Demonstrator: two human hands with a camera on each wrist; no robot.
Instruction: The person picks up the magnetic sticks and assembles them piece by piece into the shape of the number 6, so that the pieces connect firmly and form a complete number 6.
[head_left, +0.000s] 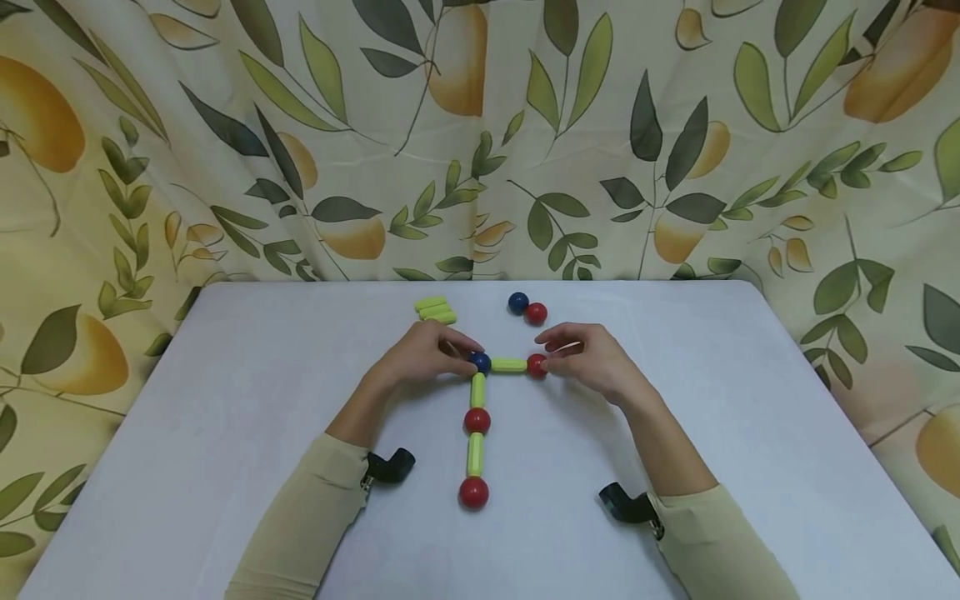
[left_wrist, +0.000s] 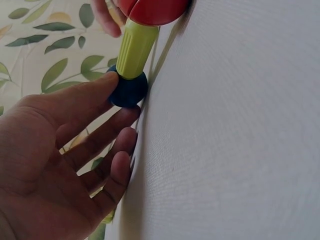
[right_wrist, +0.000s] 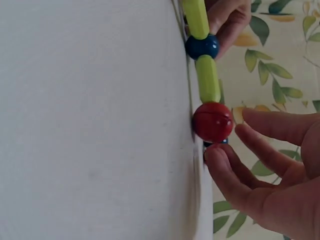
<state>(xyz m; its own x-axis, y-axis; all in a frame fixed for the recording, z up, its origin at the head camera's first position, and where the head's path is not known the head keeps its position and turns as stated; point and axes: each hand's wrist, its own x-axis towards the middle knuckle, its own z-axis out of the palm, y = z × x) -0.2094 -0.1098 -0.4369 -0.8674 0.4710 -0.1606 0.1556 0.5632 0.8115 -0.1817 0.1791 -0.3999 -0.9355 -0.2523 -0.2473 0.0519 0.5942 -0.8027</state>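
Leaf-and-fruit-printed cloth [head_left: 442, 192] hung behind the white counter [head_left: 247, 400], where the left hand [head_left: 422, 353] had its grip clamped on a shiny dark-blue ball [head_left: 481, 362] joining two yellow-green ribbed rods [head_left: 508, 365]. The right hand [head_left: 592, 358] was at one rod's end, its shiny red ball [head_left: 536, 365] pinched or not, I couldn't tell.

- Head view: dim, diffuse light; soft-edged shadows on the smooth white tabletop [head_left: 555, 517].
- Left wrist view: darker; round, dark-blue ball [left_wrist: 129, 92] nearly without detail.
- Right wrist view: small highlights on the round, glossy red ball [right_wrist: 212, 122]; tabletop grey.
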